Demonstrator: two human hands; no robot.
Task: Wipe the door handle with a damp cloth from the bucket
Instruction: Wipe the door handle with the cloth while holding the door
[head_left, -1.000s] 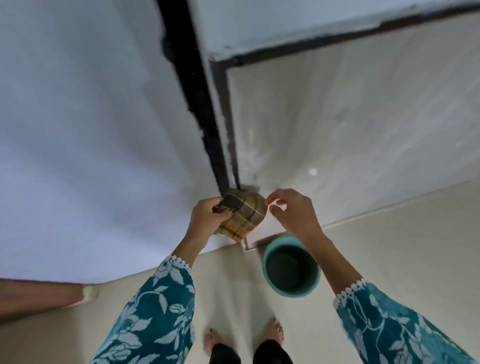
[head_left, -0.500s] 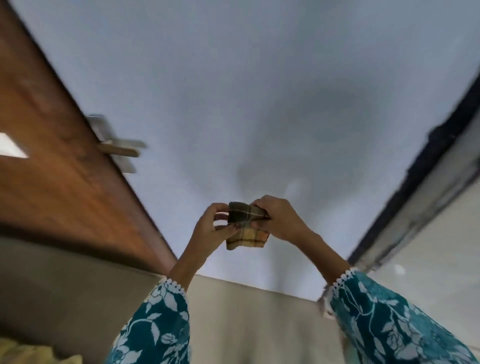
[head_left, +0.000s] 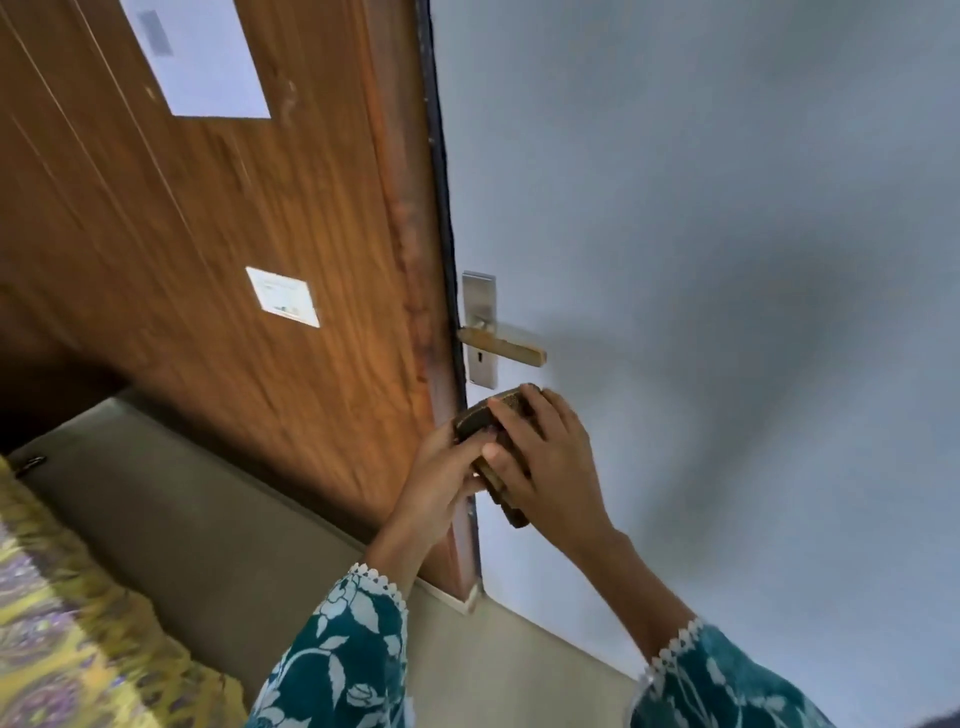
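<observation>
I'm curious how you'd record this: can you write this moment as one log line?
stage: approach | cloth: folded, held by left hand and right hand | door handle: untouched, above cloth

Soft, dim daylight; my arms throw a broad blurred shadow right of the door handle (head_left: 501, 347). Edges bend, slightly smeared.
</observation>
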